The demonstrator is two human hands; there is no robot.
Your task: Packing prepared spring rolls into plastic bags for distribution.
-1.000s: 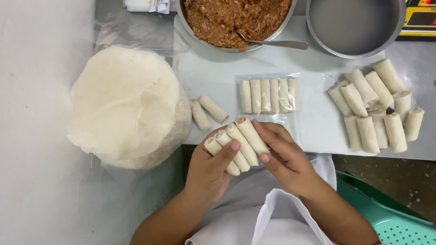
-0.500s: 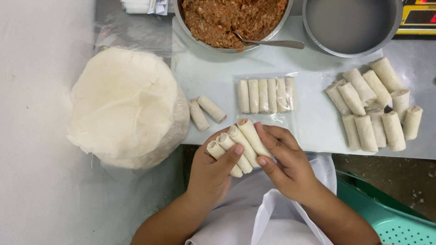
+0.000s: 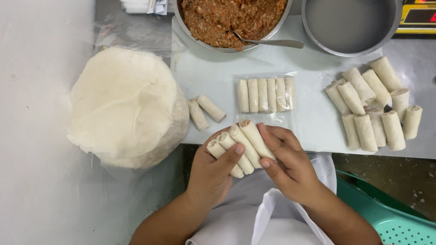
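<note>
While both hands sit at the near edge of the white board (image 3: 218,68), they share one bundle of rolled spring rolls (image 3: 240,147), three side by side, tilted, open ends up-left. Left hand (image 3: 213,172): fingers curled under the bundle, thumb pressed across the top. Right hand (image 3: 288,161): fingers closed on the rightmost roll. Bundle is just off the board's near edge, over the lap.

Status, judging from layout:
- Done: clear bag (image 3: 265,97) mid-board, five rolls inside in a row; looks packed.
- Queue: loose pile of rolls (image 3: 374,109) at the board's right end; two stray rolls (image 3: 204,111) left of the bag.
- Raw stock left: tall wrapper stack (image 3: 125,106) off the board's left edge; filling bowl (image 3: 231,18) with spoon (image 3: 272,43) at its far edge, well stocked. Empty-looking metal pan (image 3: 352,25) to the bowl's right.

So early-to-mid batch; plenty left to roll and bag.
</note>
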